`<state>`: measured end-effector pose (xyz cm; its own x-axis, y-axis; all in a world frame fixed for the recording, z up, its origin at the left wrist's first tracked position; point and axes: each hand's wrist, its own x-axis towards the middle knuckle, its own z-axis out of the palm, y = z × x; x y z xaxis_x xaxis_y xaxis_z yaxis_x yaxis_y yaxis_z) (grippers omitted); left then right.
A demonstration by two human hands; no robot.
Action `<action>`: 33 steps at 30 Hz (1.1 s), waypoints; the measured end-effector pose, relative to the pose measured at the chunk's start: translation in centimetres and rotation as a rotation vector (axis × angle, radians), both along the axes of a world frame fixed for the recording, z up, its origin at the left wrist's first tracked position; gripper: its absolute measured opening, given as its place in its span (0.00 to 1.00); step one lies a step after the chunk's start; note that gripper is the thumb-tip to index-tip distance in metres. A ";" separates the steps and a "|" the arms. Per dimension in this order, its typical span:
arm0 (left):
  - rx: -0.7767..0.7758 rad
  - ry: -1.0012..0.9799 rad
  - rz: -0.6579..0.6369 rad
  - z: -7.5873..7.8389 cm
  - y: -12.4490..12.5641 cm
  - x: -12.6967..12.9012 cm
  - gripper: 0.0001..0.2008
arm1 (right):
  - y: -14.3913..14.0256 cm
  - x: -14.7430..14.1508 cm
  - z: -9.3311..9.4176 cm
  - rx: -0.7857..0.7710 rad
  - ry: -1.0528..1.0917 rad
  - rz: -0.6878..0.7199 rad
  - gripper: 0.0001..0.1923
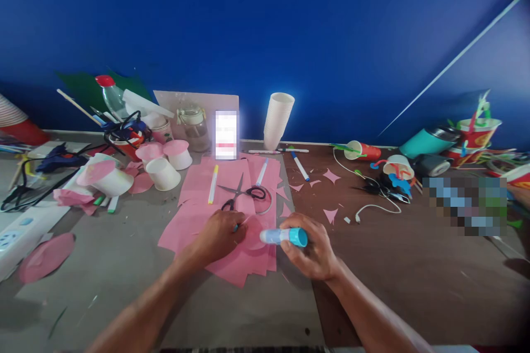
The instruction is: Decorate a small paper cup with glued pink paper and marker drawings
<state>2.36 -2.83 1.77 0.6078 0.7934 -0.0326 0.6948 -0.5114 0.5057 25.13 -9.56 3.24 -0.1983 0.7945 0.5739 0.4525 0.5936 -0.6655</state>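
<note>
My right hand (311,251) grips a glue stick (284,236) with a blue body and white tip, held sideways with the tip pointing left over a pink paper circle (253,234). My left hand (218,234) presses fingers down on the pink paper sheets (199,187) beside that circle, with something small and teal under its fingers. Just beyond my left hand lie black-handled scissors (242,193), a yellow marker (212,183) and a blue-tipped marker (261,172) on the pink sheets.
White paper cups (164,172) with pink lids sit at the left, a cup stack (277,119) stands at the back. A lit phone (226,134) leans on a board. Pink star scraps (331,176), a white cable (372,207), decorated cups (398,166) lie right.
</note>
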 end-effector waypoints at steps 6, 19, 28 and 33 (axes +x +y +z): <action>0.067 0.034 0.029 -0.3 0.0 0.3 0.13 | -0.4 0.4 0.4 -0.048 0.123 -0.112 0.03; 0.084 0.010 -0.025 -0.9 0.0 0.1 0.13 | 0.1 -1.8 -2.1 -0.217 -0.141 0.021 0.02; 0.069 0.047 -0.053 -0.7 0.0 0.1 0.13 | -0.1 -2.5 -2.6 -0.254 -0.106 0.083 0.04; 0.064 0.030 -0.063 -0.9 0.1 0.1 0.13 | 0.0 -3.0 -2.9 -0.265 -0.072 0.112 0.03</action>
<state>2.42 -2.76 0.85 0.6562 0.7546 -0.0018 0.6743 -0.5853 0.4503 22.10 -9.58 0.35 -0.3254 0.8860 0.3304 0.4458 0.4519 -0.7727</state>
